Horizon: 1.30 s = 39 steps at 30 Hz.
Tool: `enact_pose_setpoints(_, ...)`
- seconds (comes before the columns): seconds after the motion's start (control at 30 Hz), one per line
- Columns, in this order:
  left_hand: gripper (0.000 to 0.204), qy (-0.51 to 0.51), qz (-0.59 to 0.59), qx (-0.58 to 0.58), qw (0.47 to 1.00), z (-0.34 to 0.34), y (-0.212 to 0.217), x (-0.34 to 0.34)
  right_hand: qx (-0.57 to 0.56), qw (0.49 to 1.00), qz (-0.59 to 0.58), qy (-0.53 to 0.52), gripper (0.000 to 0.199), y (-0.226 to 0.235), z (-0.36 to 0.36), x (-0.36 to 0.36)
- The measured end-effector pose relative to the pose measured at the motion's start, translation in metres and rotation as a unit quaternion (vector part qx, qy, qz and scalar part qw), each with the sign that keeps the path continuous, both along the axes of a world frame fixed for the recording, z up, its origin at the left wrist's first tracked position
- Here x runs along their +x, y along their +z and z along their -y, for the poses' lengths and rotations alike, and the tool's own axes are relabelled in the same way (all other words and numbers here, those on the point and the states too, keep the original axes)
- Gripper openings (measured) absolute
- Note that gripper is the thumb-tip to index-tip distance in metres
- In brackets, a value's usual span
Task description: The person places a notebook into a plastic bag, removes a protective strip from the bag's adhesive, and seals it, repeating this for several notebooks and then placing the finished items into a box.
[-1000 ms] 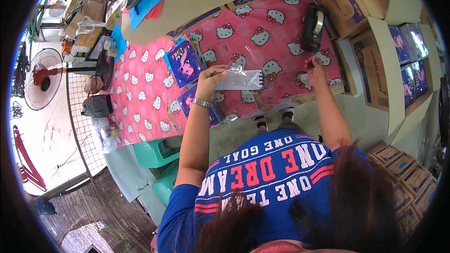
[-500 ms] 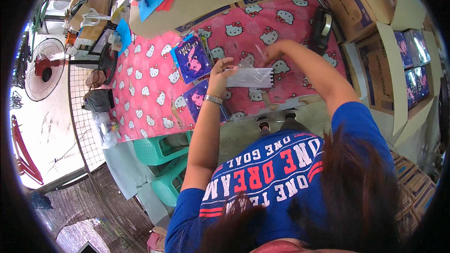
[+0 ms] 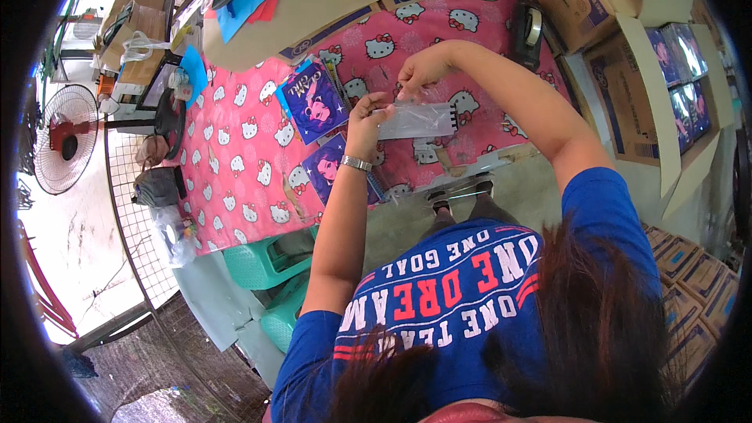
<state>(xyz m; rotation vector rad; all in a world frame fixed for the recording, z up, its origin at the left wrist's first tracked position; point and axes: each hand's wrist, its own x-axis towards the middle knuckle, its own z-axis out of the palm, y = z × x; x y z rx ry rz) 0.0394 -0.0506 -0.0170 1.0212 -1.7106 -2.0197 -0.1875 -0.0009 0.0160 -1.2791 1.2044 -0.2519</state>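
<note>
A white spiral notebook [image 3: 423, 124] with black coils at its right end is inside clear plastic wrap [image 3: 407, 110], above the pink table cover. My left hand [image 3: 366, 119], a metal watch on its wrist, grips the notebook's left end, fingers bent and thumb against it. At the far edge of the notebook, my right hand [image 3: 423, 74] has its fingertips pinched together on the plastic. Just left of my left hand lies a purple illustrated notebook [image 3: 315, 103] on a small pile. A second purple notebook [image 3: 327, 164] lies nearer me, partly hidden by my left forearm.
The table [image 3: 243, 164] has a patterned pink cover. A black tape dispenser [image 3: 526, 35] stands at its far right. Beyond it, an open carton [image 3: 627, 102] holds several purple notebooks. Brown cardboard [image 3: 329, 0] lies along the back. Green stools [image 3: 262, 262] stand below the near left edge.
My right hand has moved left and slightly away from me, closer to my left hand, drawing the plastic over the notebook. The left hand stays on the notebook's end.
</note>
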Motion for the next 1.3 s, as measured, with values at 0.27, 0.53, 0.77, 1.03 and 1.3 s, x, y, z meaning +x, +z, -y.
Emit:
enact_pose_setpoints(0.27,0.033,-0.006,-0.007,0.006,1.0,-0.004,0.003,0.0,0.136,0.986,0.088,-0.048,0.023,-0.092,-0.029,-0.009)
enact_pose_setpoints(0.53,0.032,0.012,-0.007,0.004,1.0,-0.002,-0.002,0.011,-0.125,0.979,0.162,-0.018,0.035,0.048,-0.004,0.006)
enact_pose_setpoints(0.77,0.03,0.001,0.005,-0.028,1.0,-0.006,0.01,-0.001,-0.052,0.998,0.011,0.025,0.029,0.012,0.014,0.005)
enact_pose_setpoints(1.03,0.032,0.012,-0.005,0.008,1.0,-0.005,0.006,0.001,-0.013,0.999,0.017,0.047,0.03,-0.005,0.017,0.004)
enact_pose_setpoints(1.3,0.035,0.011,0.017,-0.014,1.0,-0.006,0.005,0.003,0.077,0.99,0.041,0.112,0.035,-0.049,0.036,0.0)
